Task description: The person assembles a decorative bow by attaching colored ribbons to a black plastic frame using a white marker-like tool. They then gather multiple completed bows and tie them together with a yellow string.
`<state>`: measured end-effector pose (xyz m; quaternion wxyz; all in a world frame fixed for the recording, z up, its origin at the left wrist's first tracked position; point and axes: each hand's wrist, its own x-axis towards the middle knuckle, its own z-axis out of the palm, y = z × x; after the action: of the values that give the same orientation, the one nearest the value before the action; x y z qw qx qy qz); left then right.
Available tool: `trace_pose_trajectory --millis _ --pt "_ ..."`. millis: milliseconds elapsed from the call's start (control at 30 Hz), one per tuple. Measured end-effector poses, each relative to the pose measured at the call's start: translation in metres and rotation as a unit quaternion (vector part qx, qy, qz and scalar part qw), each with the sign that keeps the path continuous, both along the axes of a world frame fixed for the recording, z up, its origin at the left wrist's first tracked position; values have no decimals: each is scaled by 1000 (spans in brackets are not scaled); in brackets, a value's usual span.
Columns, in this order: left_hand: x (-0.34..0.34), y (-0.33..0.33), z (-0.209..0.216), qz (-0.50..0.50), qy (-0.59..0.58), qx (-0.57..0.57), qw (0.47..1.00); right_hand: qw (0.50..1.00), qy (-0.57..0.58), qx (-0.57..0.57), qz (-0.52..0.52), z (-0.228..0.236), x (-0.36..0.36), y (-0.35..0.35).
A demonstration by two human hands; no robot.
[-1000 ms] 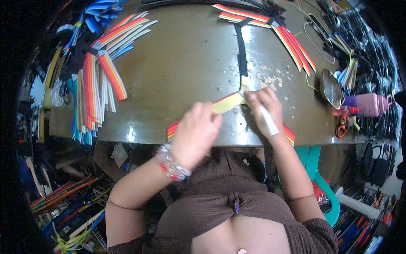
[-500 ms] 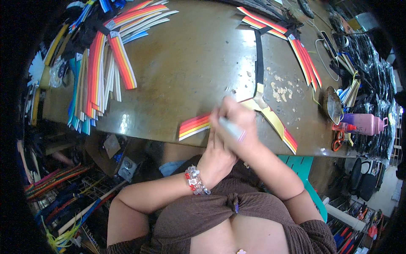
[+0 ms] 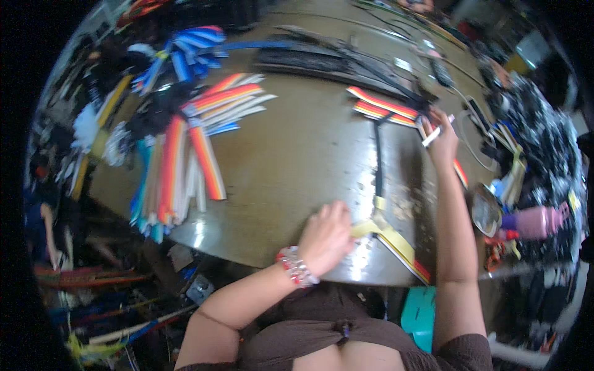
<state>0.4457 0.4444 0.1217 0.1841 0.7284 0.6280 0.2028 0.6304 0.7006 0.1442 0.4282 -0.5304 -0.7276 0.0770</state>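
Observation:
My left hand (image 3: 327,240), with a bead bracelet at its wrist, is closed at the table's near edge. Its fingers curl over the left arm of a Y-shaped strap piece (image 3: 387,230); that arm's striped end is hidden. The piece has a black upper strap (image 3: 378,161), pale yellow parts at the joint and a striped right leg (image 3: 405,256). At the far right my right hand (image 3: 442,143) grips a white pen (image 3: 438,131). Its fingers are at the bend of a bundle of red, orange and white striped straps (image 3: 387,110), which they partly cover.
Striped, white and teal straps (image 3: 170,179) fan out at the left, with a blue bundle (image 3: 185,55) behind. Light scraps (image 3: 405,204) lie right of the Y piece. A metal bowl (image 3: 486,210), pink bottle (image 3: 535,222) and orange scissors (image 3: 495,255) are at right.
My right hand has left my left hand and reached away to the far right strap bundle with the pen. My left hand now covers the piece's left striped end. The view has shifted.

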Motion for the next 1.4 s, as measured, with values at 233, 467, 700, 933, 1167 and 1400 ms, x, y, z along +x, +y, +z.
trace_pose_trajectory --millis 233,467,700,933,1167,1400 --pt "-115 32 25 257 -150 129 946 983 -177 48 0 -59 31 62" --pt "-310 -50 10 511 -193 279 790 991 -95 -64 64 29 10 6" --pt "-209 -61 38 126 -475 371 788 980 -88 -42 175 38 5 -188" --pt "2 -33 32 14 -281 171 944 956 138 -203 161 19 -1 -239" --pt "45 -37 14 -72 -200 92 973 961 45 -252 104 11 4 -220" --pt "8 0 -9 -2 19 101 995 963 -68 -223 133 -26 -10 -206"
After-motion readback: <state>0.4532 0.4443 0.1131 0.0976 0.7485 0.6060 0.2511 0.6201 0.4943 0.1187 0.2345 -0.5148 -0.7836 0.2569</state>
